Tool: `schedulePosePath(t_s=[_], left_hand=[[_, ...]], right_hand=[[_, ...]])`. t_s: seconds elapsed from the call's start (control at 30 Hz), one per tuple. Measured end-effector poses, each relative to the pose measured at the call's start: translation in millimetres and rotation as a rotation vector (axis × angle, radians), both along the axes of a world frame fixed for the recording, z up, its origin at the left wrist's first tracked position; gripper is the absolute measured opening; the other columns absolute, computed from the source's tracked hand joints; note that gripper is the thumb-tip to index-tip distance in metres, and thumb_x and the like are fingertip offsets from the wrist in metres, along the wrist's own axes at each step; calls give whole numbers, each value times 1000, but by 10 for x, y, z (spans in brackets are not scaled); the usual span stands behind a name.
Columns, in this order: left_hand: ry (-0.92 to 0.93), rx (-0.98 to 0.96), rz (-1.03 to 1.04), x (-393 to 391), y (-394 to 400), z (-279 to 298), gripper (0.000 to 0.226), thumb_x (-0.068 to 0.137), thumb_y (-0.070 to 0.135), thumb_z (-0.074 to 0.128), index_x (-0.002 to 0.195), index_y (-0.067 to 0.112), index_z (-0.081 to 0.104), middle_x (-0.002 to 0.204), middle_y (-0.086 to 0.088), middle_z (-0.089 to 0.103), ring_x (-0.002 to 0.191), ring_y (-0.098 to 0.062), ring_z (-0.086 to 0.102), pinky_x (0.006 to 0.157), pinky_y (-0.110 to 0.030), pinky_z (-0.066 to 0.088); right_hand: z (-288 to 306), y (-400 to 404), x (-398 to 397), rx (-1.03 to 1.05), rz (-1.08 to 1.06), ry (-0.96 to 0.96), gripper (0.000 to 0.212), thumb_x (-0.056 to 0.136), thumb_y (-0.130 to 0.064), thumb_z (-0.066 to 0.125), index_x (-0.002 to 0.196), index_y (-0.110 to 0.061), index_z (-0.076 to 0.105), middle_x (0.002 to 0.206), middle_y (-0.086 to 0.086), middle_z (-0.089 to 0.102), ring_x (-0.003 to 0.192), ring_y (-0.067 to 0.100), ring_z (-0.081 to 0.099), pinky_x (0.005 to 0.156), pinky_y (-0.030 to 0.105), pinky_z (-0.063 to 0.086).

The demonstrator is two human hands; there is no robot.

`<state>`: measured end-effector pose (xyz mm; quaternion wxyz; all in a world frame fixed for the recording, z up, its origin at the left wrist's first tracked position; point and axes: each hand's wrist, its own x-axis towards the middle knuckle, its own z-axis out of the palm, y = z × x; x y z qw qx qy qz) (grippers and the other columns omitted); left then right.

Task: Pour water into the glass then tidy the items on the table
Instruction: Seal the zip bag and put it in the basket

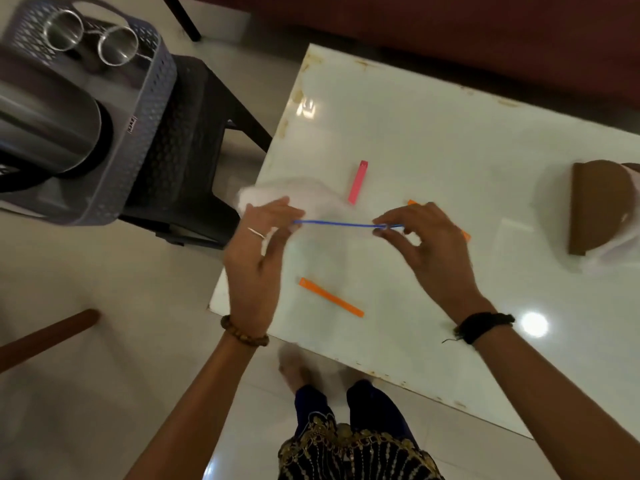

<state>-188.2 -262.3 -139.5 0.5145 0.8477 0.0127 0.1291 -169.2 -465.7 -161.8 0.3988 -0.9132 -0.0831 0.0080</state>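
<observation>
A person is standing at the near left corner of a white table (pixel 450 140), holding a thin blue stick (pixel 334 224) level between both hands just above the tabletop. The left hand (pixel 254 258) is pinching one end between thumb and fingertips, the other fingers spread loosely, while the right hand (pixel 422 244) is pinching the opposite end with curled fingers. A blurred white plastic bag (pixel 294 195) is lying at the table's left edge, partly behind the left hand. A pink strip (pixel 358 181) is resting just beyond the bag toward the middle, one orange strip (pixel 330 297) is lying close to the near edge between the two wrists, and another orange strip (pixel 464 234) is showing partly under the right hand. A brown wedge-shaped block (pixel 595 209) is sitting at the right edge on something white. Off the table to the left, a grey perforated basket (pixel 138 109) is resting on a dark chair (pixel 194 161), carrying two steel glasses (pixel 117 46) and a large steel jug (pixel 45 129); whether the glasses are holding water cannot be told.
</observation>
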Motion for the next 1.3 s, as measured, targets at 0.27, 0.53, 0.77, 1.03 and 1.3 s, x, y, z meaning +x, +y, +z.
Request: schedulePosePath(t_s=[0.27, 0.53, 0.77, 1.03, 1.3], left_hand=[[83, -360, 115, 209, 132, 121, 14, 90, -1, 49, 90, 10, 58, 89, 6, 67, 89, -5, 63, 84, -17, 48], [90, -596, 5, 507, 265, 445, 17, 94, 3, 42, 84, 13, 52, 67, 13, 68, 65, -1, 64, 69, -17, 51], [155, -709, 228, 733, 443, 422, 18, 92, 9, 50, 108, 17, 54, 102, 6, 67, 96, -5, 62, 85, -24, 50], [219, -586, 234, 901, 948, 186, 58, 88, 8, 58, 127, 44, 33, 138, 14, 35, 129, 5, 35, 104, -19, 36], [72, -470, 379, 1676, 1882, 250, 73, 87, 16, 61, 136, 47, 16, 157, 6, 3, 145, -10, 5, 116, -48, 22]], right_hand=[[-9, -112, 16, 116, -83, 204, 6, 81, -24, 68, 85, -21, 70, 85, -17, 65, 97, 15, 52, 77, 24, 37], [311, 17, 39, 463, 106, 545, 55, 61, -22, 80, 111, -36, 63, 118, -23, 62, 110, -11, 52, 90, 2, 37], [395, 439, 269, 349, 162, 408, 31, 94, -11, 47, 119, -19, 62, 120, -10, 65, 114, 1, 55, 93, 24, 46], [587, 1522, 1103, 337, 120, 334, 28, 95, -11, 47, 112, -26, 64, 107, -21, 69, 99, -6, 61, 80, 9, 47], [818, 2860, 2102, 28, 365, 9, 12, 88, 7, 51, 90, 14, 61, 75, 23, 64, 75, 40, 61, 76, 27, 49]])
